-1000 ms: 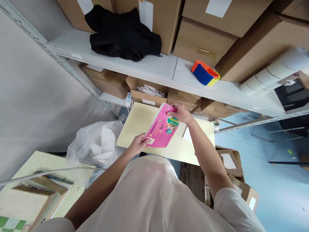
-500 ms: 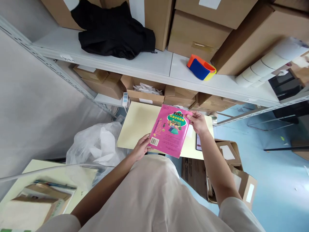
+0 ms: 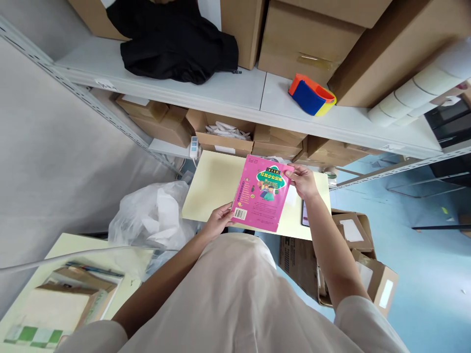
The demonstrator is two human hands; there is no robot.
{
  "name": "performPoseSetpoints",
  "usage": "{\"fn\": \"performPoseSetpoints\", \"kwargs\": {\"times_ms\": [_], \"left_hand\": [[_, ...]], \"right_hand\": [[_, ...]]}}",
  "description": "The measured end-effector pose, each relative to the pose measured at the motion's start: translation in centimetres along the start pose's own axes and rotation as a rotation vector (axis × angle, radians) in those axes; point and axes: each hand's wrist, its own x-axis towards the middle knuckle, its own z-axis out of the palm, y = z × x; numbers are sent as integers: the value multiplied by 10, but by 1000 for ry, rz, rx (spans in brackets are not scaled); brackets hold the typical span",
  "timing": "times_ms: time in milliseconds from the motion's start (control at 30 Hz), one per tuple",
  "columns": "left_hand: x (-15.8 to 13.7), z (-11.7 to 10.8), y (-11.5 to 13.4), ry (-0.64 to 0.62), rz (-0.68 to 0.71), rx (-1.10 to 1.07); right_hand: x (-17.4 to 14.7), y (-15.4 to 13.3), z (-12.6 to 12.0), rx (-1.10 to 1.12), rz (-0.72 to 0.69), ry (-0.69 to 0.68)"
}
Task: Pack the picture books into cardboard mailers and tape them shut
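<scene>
A pink book (image 3: 262, 196) with a green title patch, cartoon children and a barcode is held up over the pale yellow table (image 3: 211, 184). My left hand (image 3: 218, 221) grips its lower left edge, fingers closed and partly hidden by the cover. At the upper right corner my right hand (image 3: 302, 180) pinches it, thumb lying on the printed side. A phone (image 3: 305, 214) rests on the table beside my right forearm, partly covered by it. Something white shows on the table behind the book, mostly hidden.
Ahead, a grey shelf (image 3: 162, 100) bears cardboard boxes (image 3: 309, 44), a black garment (image 3: 180, 46), a colourful band (image 3: 312, 96) and white rolls (image 3: 415, 90). A clear plastic bag (image 3: 147, 215) stands left. Open cartons (image 3: 375, 274) sit on the floor at right. Books and packages lie lower left.
The camera view has shifted slightly, so the shelf sits a little higher. Both hands keep their hold on the book, which is tilted slightly differently.
</scene>
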Motion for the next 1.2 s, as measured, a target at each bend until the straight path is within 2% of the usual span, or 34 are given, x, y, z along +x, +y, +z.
{"fn": "performPoseSetpoints", "kwargs": {"times_ms": [233, 333, 433, 500, 600, 667, 733, 833, 900, 1000, 1067, 1133, 1200], "left_hand": [[3, -3, -11, -2, -23, -106], [6, -3, -16, 89, -3, -171], [11, -3, -18, 159, 18, -206], [14, -2, -18, 86, -6, -203], [17, 3, -14, -54, -85, -160], [18, 8, -6, -102, -148, -120], [18, 9, 8, -150, -143, -134], [19, 3, 37, -255, -57, -165], [22, -3, 55, -301, -4, -27], [28, -3, 68, -229, 143, 330], [32, 1, 68, -86, 279, 499], [34, 2, 64, 70, 398, 557], [34, -1, 61, 156, 454, 539]], "right_hand": [[4, 4, -4, -6, 5, -13], [3, 4, -8, -19, 2, -49], [3, -6, -9, -47, -12, -169], [5, -18, -4, -120, -70, -289], [15, -42, 10, -316, -275, -432], [21, -56, 22, -418, -384, -497], [26, -67, 33, -457, -375, -554], [28, -75, 47, -489, -285, -580], [27, -76, 55, -546, -296, -557], [28, -74, 65, -627, -349, -532], [30, -72, 66, -617, -345, -522], [32, -71, 57, -574, -294, -518], [32, -67, 38, -553, -211, -529]]}}
